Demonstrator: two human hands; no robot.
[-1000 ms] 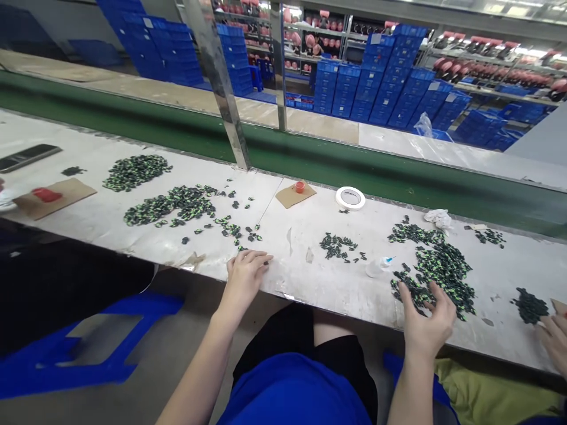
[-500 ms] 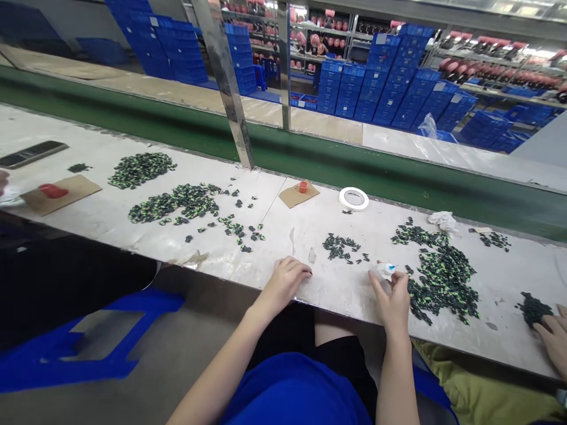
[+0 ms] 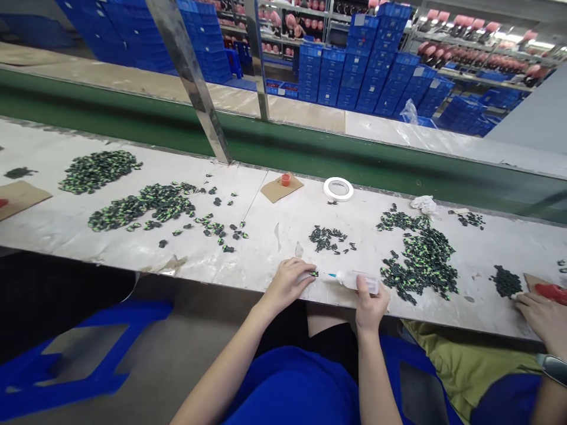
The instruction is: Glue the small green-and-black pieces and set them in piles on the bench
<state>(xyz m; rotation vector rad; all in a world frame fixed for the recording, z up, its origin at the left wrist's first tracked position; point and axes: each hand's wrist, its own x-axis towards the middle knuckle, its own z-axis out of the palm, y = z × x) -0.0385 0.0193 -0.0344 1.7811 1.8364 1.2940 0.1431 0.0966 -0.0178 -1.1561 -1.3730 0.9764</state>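
Between the fingertips of my left hand [image 3: 290, 280] is a small black-and-green part [image 3: 314, 273], held low over the white tabletop. My right hand [image 3: 371, 304] is closed around a clear squeeze bottle [image 3: 361, 282] lying nearly level. Its blue needle tip [image 3: 331, 275] points left at the small part, a short gap away. Just beyond my hands lies a small scatter of dark parts [image 3: 328, 238]. A larger pile of black-and-green parts [image 3: 420, 262] spreads beside the bottle on the right.
Further left lie more black-and-green piles [image 3: 142, 205]. At the back are a red cup [image 3: 286, 179] on cardboard [image 3: 270, 190], a white tape roll [image 3: 338, 189] and crumpled tissue [image 3: 424, 205]. A co-worker's hand [image 3: 543, 316] works at the right. A metal post [image 3: 195, 88] rises behind the table.
The bottle has swung from upright-ish beside the right pile to nearly level, its needle now near my left fingertips. A black-and-green part now shows there. The camera view has shifted right.
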